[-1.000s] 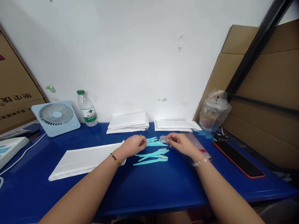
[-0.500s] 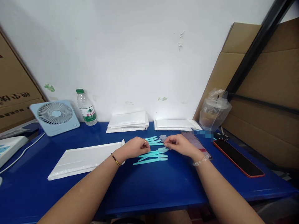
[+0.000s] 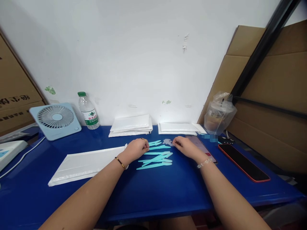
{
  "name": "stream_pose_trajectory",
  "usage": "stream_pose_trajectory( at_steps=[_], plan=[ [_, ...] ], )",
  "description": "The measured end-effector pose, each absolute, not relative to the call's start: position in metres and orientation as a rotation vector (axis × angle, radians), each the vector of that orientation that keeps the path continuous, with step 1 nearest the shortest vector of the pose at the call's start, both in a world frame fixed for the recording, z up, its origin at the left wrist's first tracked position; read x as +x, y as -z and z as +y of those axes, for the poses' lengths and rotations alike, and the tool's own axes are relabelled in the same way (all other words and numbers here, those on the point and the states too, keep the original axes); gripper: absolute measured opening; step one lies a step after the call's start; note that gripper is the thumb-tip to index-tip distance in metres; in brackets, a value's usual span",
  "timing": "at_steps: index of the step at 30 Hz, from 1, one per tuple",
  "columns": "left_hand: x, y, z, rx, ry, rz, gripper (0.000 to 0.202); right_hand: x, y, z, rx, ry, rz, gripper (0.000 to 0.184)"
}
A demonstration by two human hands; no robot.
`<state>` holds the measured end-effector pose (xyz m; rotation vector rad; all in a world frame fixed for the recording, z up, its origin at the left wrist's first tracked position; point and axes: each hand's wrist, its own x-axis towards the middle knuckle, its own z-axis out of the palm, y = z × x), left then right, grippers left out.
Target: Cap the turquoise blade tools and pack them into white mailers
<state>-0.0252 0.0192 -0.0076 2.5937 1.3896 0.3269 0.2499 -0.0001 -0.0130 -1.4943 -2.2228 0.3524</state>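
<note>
My left hand [image 3: 137,149] has thumb and fingers closed on the handle end of a turquoise eyebrow razor [image 3: 160,147], which points right. Facing it, my right hand [image 3: 184,146] is pinched at the edge of a small heap of translucent caps [image 3: 167,141]; what lies between its fingertips is too small to make out. More turquoise eyebrow razors [image 3: 155,161] lie on the blue table [image 3: 158,191] nearer to me, some crossing each other. Behind the held one are a few others [image 3: 154,143], partly covered by my left hand.
A white padded mailer [image 3: 83,166] lies left, its right end behind my left wrist. Mailer stacks [image 3: 130,124] [image 3: 178,127] stand against the wall. Around are a fan [image 3: 57,121], water bottle [image 3: 88,111], bagged drink cup [image 3: 218,113], red-edged phone [image 3: 244,163] and another phone [image 3: 200,147].
My left hand has moved slightly left and away from me, onto a razor farther back. My right hand has shifted slightly right and back, from the razor ends to the caps.
</note>
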Motion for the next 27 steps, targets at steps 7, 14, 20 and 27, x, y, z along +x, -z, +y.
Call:
stream_pose_trajectory(
  at_steps=[7,14,20,27],
  plan=[
    [-0.027,0.009,0.022,2.541,-0.335,1.410,0.008,0.255,0.007,-0.004,-1.493,-0.425,-2.225,0.015],
    [-0.026,0.008,0.021,2.517,-0.362,1.401,0.009,0.248,0.010,-0.004,-1.424,-0.416,-2.284,0.016],
    [-0.025,0.000,0.015,2.452,-0.287,1.247,0.012,0.242,0.004,-0.012,-1.297,-0.620,-2.293,0.015],
    [-0.029,0.005,0.021,2.541,-0.424,1.388,0.021,0.246,0.019,0.004,-1.439,-0.315,-2.134,0.019]
  ],
)
